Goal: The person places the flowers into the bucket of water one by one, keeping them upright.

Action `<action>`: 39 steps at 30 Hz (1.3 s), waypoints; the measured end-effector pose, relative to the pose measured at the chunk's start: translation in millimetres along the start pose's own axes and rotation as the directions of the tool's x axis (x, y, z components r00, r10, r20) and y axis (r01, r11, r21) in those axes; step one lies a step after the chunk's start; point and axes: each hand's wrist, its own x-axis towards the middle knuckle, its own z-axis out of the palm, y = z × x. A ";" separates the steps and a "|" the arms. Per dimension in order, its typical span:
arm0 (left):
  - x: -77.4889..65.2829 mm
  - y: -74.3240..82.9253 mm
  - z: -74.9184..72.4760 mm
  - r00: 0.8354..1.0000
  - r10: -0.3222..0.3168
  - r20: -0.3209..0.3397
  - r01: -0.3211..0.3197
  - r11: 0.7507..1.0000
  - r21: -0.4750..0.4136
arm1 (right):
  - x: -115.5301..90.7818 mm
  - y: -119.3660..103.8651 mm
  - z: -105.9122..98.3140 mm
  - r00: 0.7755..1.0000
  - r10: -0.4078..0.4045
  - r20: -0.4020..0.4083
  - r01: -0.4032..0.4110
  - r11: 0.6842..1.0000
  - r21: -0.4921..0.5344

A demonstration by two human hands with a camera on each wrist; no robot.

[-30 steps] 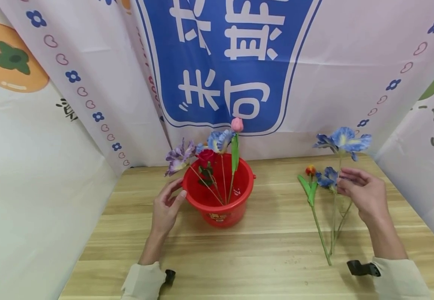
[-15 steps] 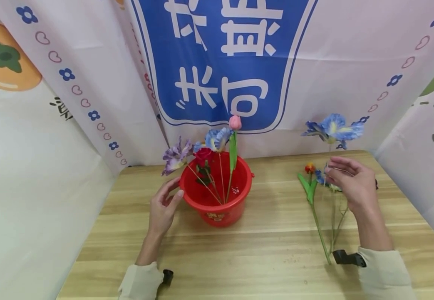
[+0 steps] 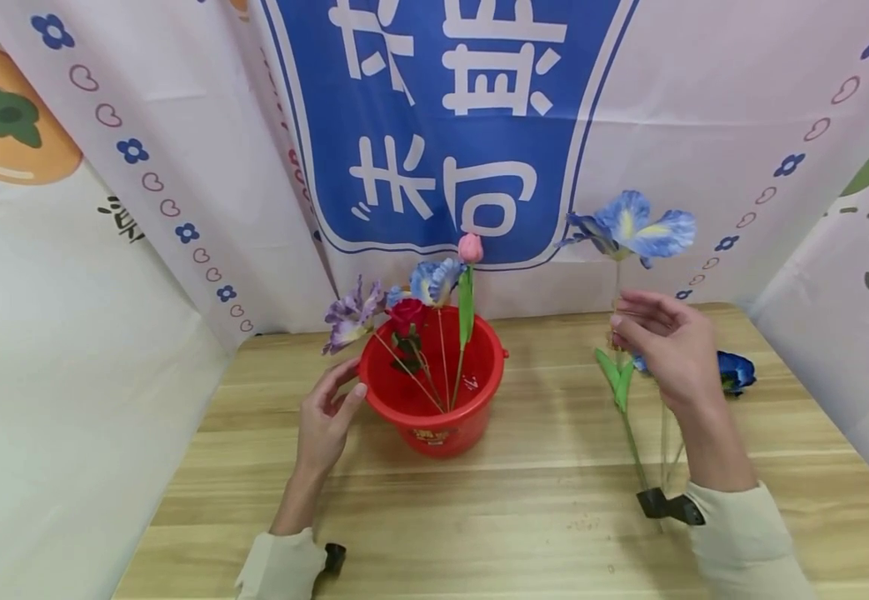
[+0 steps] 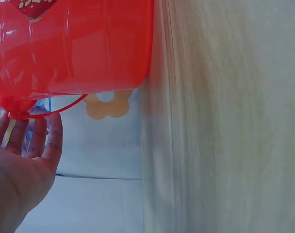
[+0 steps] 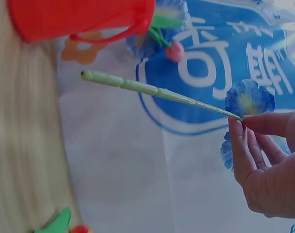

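The pale wood-grain desk (image 3: 524,517) stands against a white cloth backdrop (image 3: 674,150) printed with a blue panel (image 3: 441,125) of white characters; an orange persimmon (image 3: 7,117) decorates the left wall. Above the desk's right side, the right hand (image 3: 670,342) pinches a blue iris (image 3: 632,229) by its stem, near a green-leaved tulip (image 3: 617,379). The left hand (image 3: 329,417), fingers nearly straight, touches the red bucket (image 3: 467,425), where a rose (image 3: 407,315) and other flowers lean.

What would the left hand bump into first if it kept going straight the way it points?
Most likely the red bucket, almost at once: the left hand is right at its side, seemingly touching, though exact contact is hard to judge.
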 end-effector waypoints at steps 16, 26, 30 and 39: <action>-0.5 -2.3 -1.1 1.000 0.006 -0.013 -0.006 1.000 -0.014 | 15.5 -30.6 70.5 0.994 -0.085 0.061 0.088 0.996 -0.036; 0.0 -2.6 -2.2 1.000 0.001 -0.017 -0.001 1.000 -0.018 | 22.2 -35.6 113.9 0.978 -0.155 0.137 0.175 0.974 -0.144; -0.5 -2.3 -1.6 1.000 0.005 -0.017 -0.005 1.000 -0.018 | 22.3 -34.6 133.1 0.972 -0.164 0.171 0.189 0.971 -0.146; -1.5 -1.9 1.3 1.000 0.002 -0.015 -0.003 1.000 -0.030 | 22.0 -35.5 166.0 0.952 -0.210 0.221 0.238 0.966 -0.106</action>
